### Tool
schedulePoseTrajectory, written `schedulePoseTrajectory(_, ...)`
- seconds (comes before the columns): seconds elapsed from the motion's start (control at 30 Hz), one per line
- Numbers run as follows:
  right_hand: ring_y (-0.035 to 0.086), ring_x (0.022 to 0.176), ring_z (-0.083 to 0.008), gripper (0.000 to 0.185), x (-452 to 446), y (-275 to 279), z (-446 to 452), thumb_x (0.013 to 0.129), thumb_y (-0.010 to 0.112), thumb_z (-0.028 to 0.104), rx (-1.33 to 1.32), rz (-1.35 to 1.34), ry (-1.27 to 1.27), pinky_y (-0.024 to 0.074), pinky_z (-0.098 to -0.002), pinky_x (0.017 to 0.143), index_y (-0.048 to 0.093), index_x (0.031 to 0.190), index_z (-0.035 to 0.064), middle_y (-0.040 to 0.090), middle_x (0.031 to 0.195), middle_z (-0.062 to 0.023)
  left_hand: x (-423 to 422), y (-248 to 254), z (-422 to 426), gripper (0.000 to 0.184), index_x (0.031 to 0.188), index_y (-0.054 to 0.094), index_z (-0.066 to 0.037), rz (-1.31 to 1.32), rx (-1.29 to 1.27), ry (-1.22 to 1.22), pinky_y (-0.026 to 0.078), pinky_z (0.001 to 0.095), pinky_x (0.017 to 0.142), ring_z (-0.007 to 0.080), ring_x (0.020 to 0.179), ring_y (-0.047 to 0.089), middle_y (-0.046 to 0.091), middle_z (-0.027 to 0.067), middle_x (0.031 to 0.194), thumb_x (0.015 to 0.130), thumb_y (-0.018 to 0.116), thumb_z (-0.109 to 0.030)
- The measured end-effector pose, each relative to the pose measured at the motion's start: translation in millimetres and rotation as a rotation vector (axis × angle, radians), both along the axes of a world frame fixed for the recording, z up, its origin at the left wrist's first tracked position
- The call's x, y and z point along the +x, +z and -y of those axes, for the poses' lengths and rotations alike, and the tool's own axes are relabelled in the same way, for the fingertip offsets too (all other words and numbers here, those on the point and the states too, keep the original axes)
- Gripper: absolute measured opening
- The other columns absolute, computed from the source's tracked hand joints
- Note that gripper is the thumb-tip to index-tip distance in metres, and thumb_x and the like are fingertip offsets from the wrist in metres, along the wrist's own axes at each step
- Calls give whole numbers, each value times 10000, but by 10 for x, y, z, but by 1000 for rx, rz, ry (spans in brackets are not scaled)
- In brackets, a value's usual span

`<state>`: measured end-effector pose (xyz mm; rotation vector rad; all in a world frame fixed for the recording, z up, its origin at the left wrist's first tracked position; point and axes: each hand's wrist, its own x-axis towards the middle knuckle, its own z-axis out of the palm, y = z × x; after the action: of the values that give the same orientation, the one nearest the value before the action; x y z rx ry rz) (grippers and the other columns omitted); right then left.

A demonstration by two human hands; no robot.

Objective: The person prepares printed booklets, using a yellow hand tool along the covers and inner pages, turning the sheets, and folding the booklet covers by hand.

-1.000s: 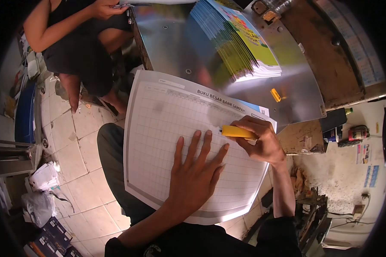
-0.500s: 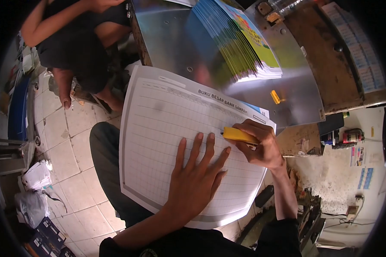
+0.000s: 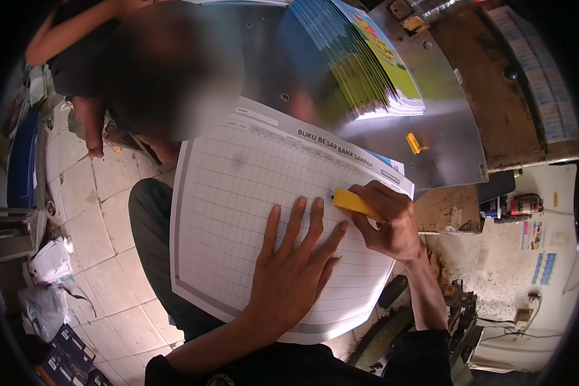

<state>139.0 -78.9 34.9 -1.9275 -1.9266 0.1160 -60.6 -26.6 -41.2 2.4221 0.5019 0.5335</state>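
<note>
Gridded sheet (image 3: 225, 193), headed BUKU BESAR BANK SAMPAH, lies slantwise over the person's lap. Upper right part reaches over the near edge of the metal bench (image 3: 447, 151); left edge runs out past the dark trouser leg (image 3: 151, 222). One leaf or several: cannot tell.

Handling, my judgement: light and broad, limp enough to sag where nothing backs it, easy to crease or tear. Face likely smooth, so prone to skate unless pressed. Best hold is by the plain margins, two opposite edges at once; a pinch at one corner would probably let it fold.

Left hand (image 3: 291, 262): palm down on the lower middle of the sheet, fingers straight and fanned with clear gaps, thumb out toward the right hand. It grips nothing; looks like a flat press.

Right hand (image 3: 392, 225): fingers curled and clamped on a yellow tool (image 3: 355, 203), thumb opposing from below. Dark tip juts left, close over the grid beyond the left fingertips; contact with the paper cannot be made out. Tool looks stiff, small and light, probably hard plastic; its bare body near the tip and the held end both seem fair places to grip.

On the bench: a small yellow piece (image 3: 413, 143), well apart from the hands, and a fanned stack of booklets (image 3: 373, 71), glossy, likely heavy together and apt to slide over one another.
</note>
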Motion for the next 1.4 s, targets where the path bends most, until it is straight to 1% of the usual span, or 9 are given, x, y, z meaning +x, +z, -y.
schedulePoseTrajectory(0.3, 708, 770, -243, 344, 143, -142, 29, 737, 821, -31, 7, -158, -63, 552, -330, 705, 715, 1063, -62, 734, 902, -156, -9, 49, -37, 492, 1480, 532, -251, -26, -4, -2, 113, 635, 1223, 410, 1497, 274, 386, 202, 1555, 1011, 568, -399)
schedulePoseTrajectory(0.4, 693, 715, -148, 303, 266, -68, -38, 816, 832, 80, -339, -638, -366, 568, -280, 630, 740, 1068, -61, 755, 874, -104, -5, 46, -22, 465, 1453, 566, -269, -25, 15, 18, 115, 634, 1221, 405, 1495, 281, 382, 198, 1561, 1007, 578, -401)
schedulePoseTrajectory(0.5, 673, 649, -120, 321, 320, -15, -112, 823, 844, 136, -453, -802, -447, 548, -251, 560, 751, 1075, -40, 747, 835, -93, 4, 75, -20, 449, 1433, 590, -276, -57, 12, 28, 112, 636, 1219, 398, 1496, 279, 380, 192, 1568, 1002, 589, -401)
schedulePoseTrajectory(0.53, 670, 613, -109, 339, 296, -17, -111, 823, 849, 169, -423, -849, -431, 517, -233, 490, 754, 1073, -38, 744, 807, -102, 0, 71, -17, 449, 1433, 590, -276, -66, 19, 14, 112, 636, 1219, 398, 1496, 279, 380, 192, 1568, 1002, 589, -401)
schedulePoseTrajectory(0.83, 705, 629, -157, 360, 23, -54, 56, 858, 798, 177, -283, -1054, -625, 555, -244, 528, 731, 1087, -93, 743, 814, -147, -4, 79, 2, 471, 1437, 597, -276, -122, 76, 14, 103, 661, 1207, 421, 1496, 255, 357, 185, 1579, 980, 616, -390)
schedulePoseTrajectory(1.07, 689, 612, -156, 455, 123, -102, 109, 942, 729, 322, -188, -1320, -674, 562, -247, 531, 693, 1121, -95, 689, 797, -94, -8, 45, 38, 463, 1427, 608, -265, -68, 77, 44, 100, 671, 1204, 435, 1481, 285, 374, 189, 1568, 978, 617, -376)
schedulePoseTrajectory(1.23, 697, 676, -171, 319, 59, -57, 126, 917, 765, 173, -189, -970, -589, 573, -276, 585, 705, 1120, -65, 704, 843, -117, 1, 35, 37, 454, 1423, 614, -268, -49, 78, 66, 100, 657, 1210, 430, 1486, 281, 373, 188, 1573, 982, 607, -376)
schedulePoseTrajectory(1.3, 711, 783, -195, 345, 181, -206, 135, 831, 821, 62, 229, -364, -132, 583, -304, 672, 706, 1133, -57, 724, 891, -134, -13, 62, 38, 447, 1424, 613, -272, -42, 57, 62, 98, 649, 1215, 418, 1493, 276, 374, 187, 1574, 989, 599, -373)
schedulePoseTrajectory(1.4, 720, 856, -238, 378, 196, -133, 151, 777, 829, -3, 81, -383, -93, 582, -327, 737, 712, 1135, -38, 742, 963, -148, -1, 65, 29, 442, 1427, 609, -275, -25, 42, 62, 94, 638, 1221, 412, 1497, 273, 371, 183, 1578, 997, 588, -376)
